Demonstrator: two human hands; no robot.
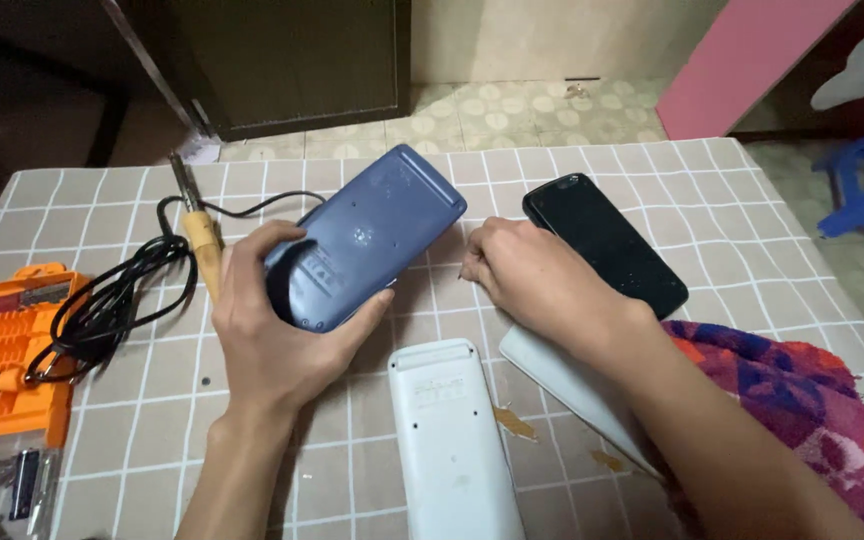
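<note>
Blue calculator held face-down in left hand, grip wrapped round it. Right hand beside calculator, fingers curled on bench; pinch can't be told.

matt blue plastic calculator, glossy black phone

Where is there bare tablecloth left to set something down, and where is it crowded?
Bare cloth shows along the far edge behind the blue device and black phone, on the right beyond the phone, and near the front between the left hand and the orange tool case. The centre is crowded: both hands, the white remote, the soldering iron and its cord.
</note>
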